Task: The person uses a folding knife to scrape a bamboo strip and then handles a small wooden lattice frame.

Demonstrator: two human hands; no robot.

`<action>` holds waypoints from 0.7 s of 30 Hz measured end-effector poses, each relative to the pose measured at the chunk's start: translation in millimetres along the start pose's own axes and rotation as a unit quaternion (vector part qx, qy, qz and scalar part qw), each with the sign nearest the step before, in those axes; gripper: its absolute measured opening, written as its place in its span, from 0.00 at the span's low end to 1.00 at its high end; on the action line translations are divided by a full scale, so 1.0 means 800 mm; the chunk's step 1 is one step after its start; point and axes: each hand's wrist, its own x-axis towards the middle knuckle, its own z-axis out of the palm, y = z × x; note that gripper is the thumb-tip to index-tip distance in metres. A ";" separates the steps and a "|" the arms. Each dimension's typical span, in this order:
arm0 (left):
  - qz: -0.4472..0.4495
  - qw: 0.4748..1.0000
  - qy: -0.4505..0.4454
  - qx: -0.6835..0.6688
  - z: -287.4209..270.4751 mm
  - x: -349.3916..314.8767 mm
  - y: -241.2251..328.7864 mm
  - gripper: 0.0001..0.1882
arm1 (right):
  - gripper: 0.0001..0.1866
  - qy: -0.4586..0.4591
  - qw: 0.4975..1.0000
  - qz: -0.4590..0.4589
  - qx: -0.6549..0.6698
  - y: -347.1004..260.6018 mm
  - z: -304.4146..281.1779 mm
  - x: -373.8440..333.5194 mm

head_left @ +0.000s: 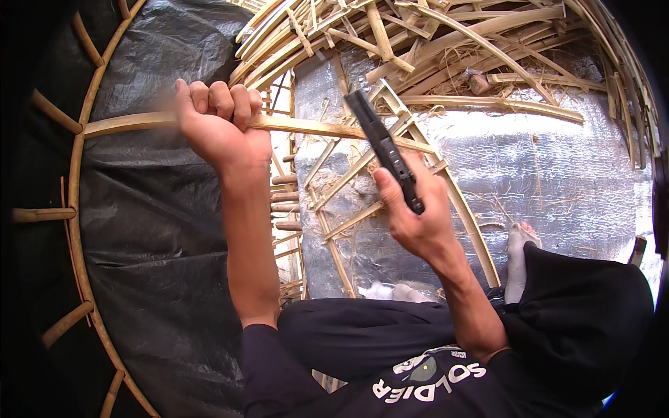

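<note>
My left hand (219, 125) is closed in a fist around a long split bamboo strip (313, 127). This pale strip runs across from the curved pole at the left, through the fist, to below my right hand. In my right hand (421, 209) is a black, flat, elongated hand tool (380, 143), its long end pointing up and left over the strip; whether it is a knife or another tool I cannot tell. Beneath the tool, a frame of nailed or crossed bamboo slats (362, 164) lies on the silvery sheet, partly hidden by my right hand.
A heap of split bamboo strips (460, 42) and shavings fills the far side. Silver foil sheeting (571, 181) covers the floor at the right, with a bare foot (519, 258) on it. Black plastic sheeting (167, 279) and a curved pole (78, 244) with pegs line the left.
</note>
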 end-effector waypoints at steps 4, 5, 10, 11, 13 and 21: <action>0.063 0.996 0.043 0.055 0.016 -0.015 0.005 0.25 | 0.15 -0.025 0.999 -0.034 -0.011 -0.010 0.045 -0.027; 0.082 0.995 0.036 0.049 0.013 -0.013 0.009 0.25 | 0.15 -0.001 0.998 -0.062 -0.009 -0.010 0.053 -0.032; 0.126 0.990 0.048 0.041 0.012 -0.025 0.024 0.27 | 0.18 -0.003 0.995 -0.059 -0.080 -0.004 0.067 -0.043; 0.126 0.990 0.048 0.044 0.009 -0.024 0.030 0.27 | 0.18 -0.004 0.995 -0.058 -0.078 -0.003 0.068 -0.042; 0.139 0.988 0.043 0.046 0.001 -0.022 0.037 0.27 | 0.19 0.039 0.993 -0.067 -0.088 0.001 0.070 -0.039; 0.155 0.986 0.031 0.060 0.010 -0.032 0.024 0.25 | 0.14 0.022 0.998 -0.012 -0.059 0.010 0.060 -0.032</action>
